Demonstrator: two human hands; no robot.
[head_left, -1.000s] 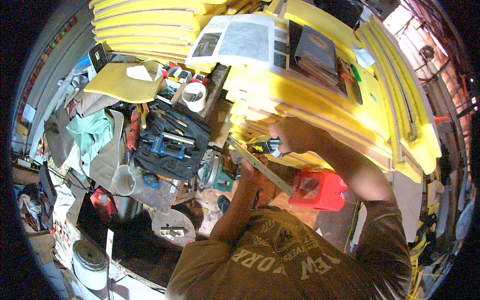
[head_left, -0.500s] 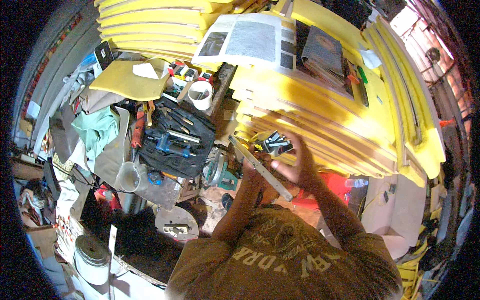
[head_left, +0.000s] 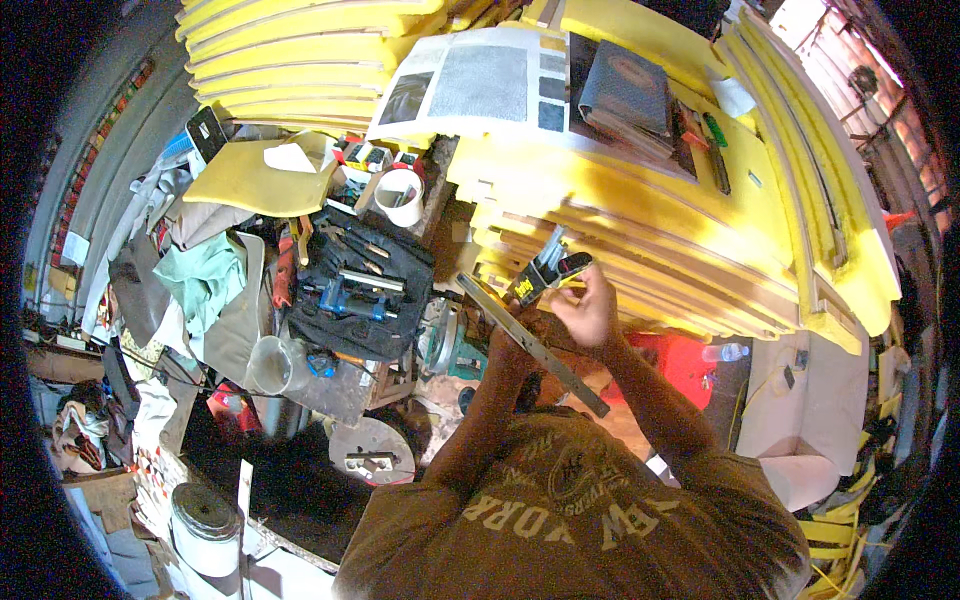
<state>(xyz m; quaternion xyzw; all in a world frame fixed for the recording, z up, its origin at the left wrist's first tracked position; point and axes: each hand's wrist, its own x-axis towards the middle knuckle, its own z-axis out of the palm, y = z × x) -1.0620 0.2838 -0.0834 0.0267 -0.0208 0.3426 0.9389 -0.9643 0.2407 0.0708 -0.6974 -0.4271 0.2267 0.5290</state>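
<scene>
Below the yellow stack, my left hand [head_left: 506, 345] is closed around a long, narrow grey metal bar [head_left: 535, 345]. The bar slants from upper left to lower right and hides most of those fingers. My right hand [head_left: 588, 312] is to the right of the bar, its fingers curled and pinched against a small black-and-yellow box [head_left: 530, 284]. Thin silvery strips [head_left: 551, 248] stick up out of the box's open end. The hand covers part of the box's lower side.
Yellow foam-covered boards [head_left: 640, 250] are piled ahead, with a printed sheet [head_left: 480, 85] and a dark notebook [head_left: 625, 95] on top. At left, a bench bears a blue air tool [head_left: 350, 300], a white cup [head_left: 400, 197] and a clear container [head_left: 278, 368]. A round stool [head_left: 370, 440] stands below.
My right hand has curled from spread fingers into a pinch and moved slightly up. The small box has tilted, its strips now pointing up. The bar has shifted slightly right at its lower end.
</scene>
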